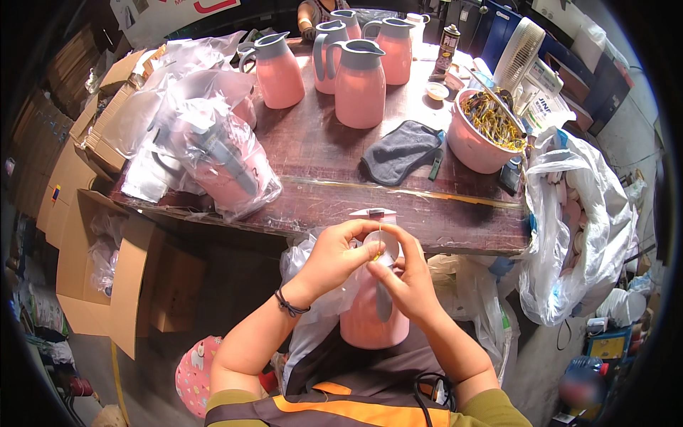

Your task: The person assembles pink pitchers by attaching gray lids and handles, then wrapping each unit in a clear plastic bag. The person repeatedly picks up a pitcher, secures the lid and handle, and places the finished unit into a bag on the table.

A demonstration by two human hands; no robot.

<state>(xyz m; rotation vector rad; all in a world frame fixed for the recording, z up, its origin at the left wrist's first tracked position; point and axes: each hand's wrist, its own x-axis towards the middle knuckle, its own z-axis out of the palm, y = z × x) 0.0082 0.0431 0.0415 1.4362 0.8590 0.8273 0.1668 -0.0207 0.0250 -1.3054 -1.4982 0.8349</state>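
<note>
A pink jug [370,320] with a grey handle stands upright in my lap, partly wrapped in clear plastic. My left hand [334,256] and my right hand [407,274] meet over its top. Their fingertips pinch a small yellow tie [375,255] at the jug's lid; the lid itself is mostly hidden by my fingers. A dark band circles my left wrist.
A dark wooden table [341,192] lies ahead with several pink jugs [359,82], bagged jugs [213,153], a grey cloth [402,151] and a pink bowl of yellow ties [484,132]. Cardboard boxes [107,263] stand left, a big plastic bag [583,228] right. Another person sits at the far side.
</note>
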